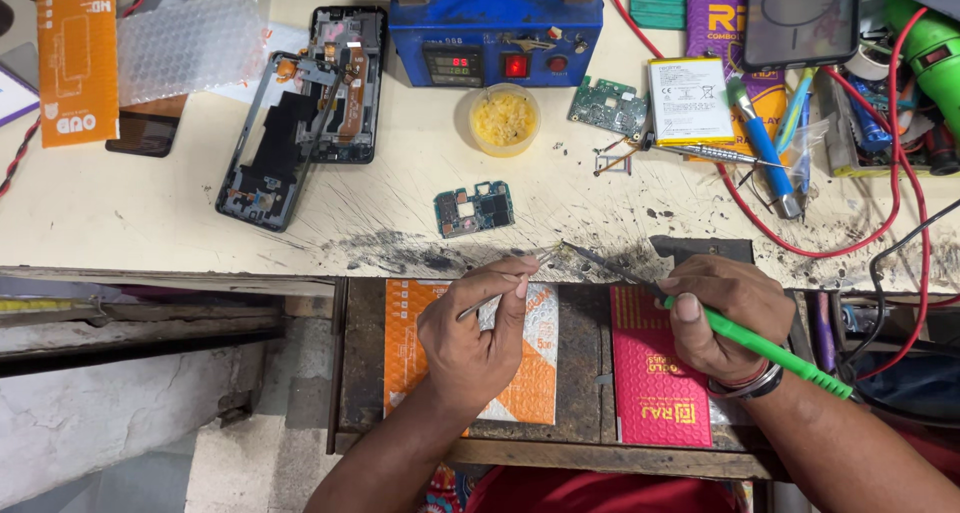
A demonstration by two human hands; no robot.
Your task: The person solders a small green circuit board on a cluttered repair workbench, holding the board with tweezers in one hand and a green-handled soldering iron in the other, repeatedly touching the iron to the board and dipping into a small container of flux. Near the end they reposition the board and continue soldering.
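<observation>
Two tools met at the desk's [150, 223] front edge.
Our right hand [725, 313] gripped a green-handled soldering iron [700, 318], tip pointing up-left; our left hand [475, 323] pinched thin metal tweezers [492, 298], angled up-right.

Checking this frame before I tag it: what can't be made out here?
Head view only:
- What the tweezers in the left hand and the iron's tip meet on: too small to see.
- The right hand covers the front of the green soldering iron.
- The blue station is cut off by the top edge.
- Parts on the small circuit board: too fine.
- The drawer's packets are partly hidden by both hands.
</observation>
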